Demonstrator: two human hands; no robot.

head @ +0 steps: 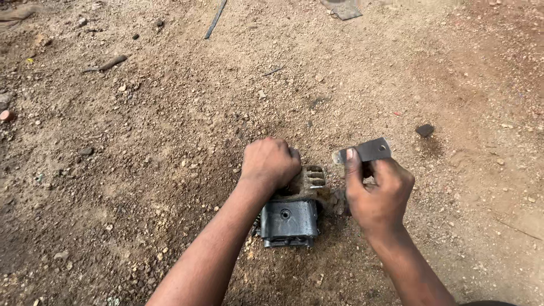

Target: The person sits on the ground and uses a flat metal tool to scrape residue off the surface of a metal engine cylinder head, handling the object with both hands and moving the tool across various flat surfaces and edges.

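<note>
A dirty, dark metal engine part [290,218] with cooling fins and a flat plate on its near face lies on the bare dirt ground. My left hand [271,163] is closed over its far top end, pressing down on it. My right hand [377,192] is just right of the part and grips a flat grey metal strip [371,150] with a small hole near its right end. The strip sticks out sideways above my fingers, its left tip close to the part's fins.
Sandy, stony ground surrounds the part. A small dark stone [424,130] lies to the right, a thin dark strip [215,20] and a flat grey scrap [343,8] at the top, and a stick [110,62] at upper left.
</note>
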